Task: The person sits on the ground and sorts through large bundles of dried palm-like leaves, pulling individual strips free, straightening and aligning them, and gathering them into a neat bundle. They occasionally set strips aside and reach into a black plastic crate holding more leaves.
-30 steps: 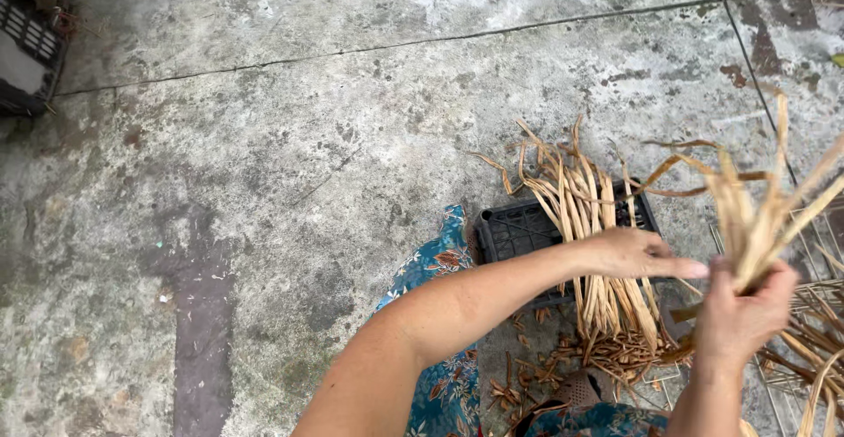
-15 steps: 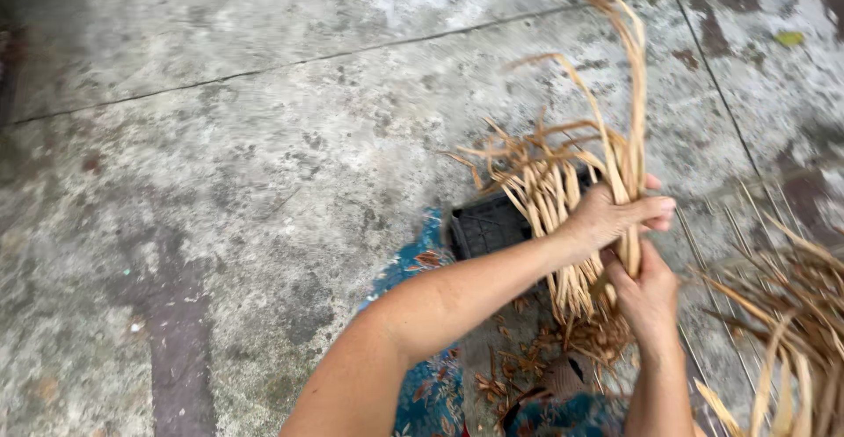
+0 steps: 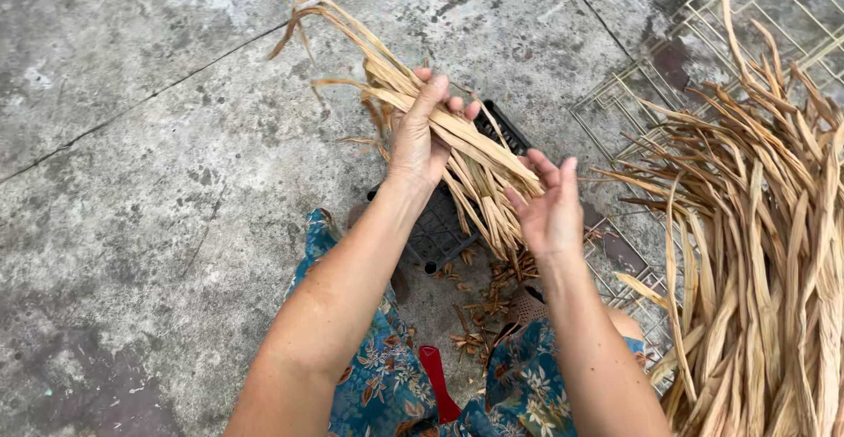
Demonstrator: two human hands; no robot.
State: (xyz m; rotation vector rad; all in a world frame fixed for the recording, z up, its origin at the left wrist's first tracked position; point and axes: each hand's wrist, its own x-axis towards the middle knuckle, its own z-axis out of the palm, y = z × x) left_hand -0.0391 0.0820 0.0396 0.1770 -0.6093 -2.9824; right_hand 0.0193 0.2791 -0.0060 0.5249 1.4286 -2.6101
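So the left hand [image 3: 420, 142] was wrapped around a bundle of dried straw-coloured leaf strips [image 3: 457, 142], thumb on the near side and fingers curled over the far side, gripping it about mid-length. Up and left of that grip the loose strip ends fanned out and drooped over the concrete floor [image 3: 149, 182]. Down and right of the grip, the bundle ran on a slant toward the right hand [image 3: 549, 208], which was open, fingers spread and lightly bent, with the strips passing across the fingertips and palm edge. Couldn't really tell if it was pinching anything, looked more like touching than clamping.

Right under the bundle, below both hands, sat a black plastic crate [image 3: 440, 226], partly hidden by the strips and the left wrist. Little brown scraps [image 3: 479, 314] were scattered on the floor just below the right hand, between the knees in the blue floral fabric [image 3: 378, 384]. A red handle-looking thing [image 3: 437, 380] poked out down there too, can't say what it was.

Off to the right of the right hand was a big pile of the same dried strips [image 3: 756, 252], lying on a wire grid rack [image 3: 633, 94].
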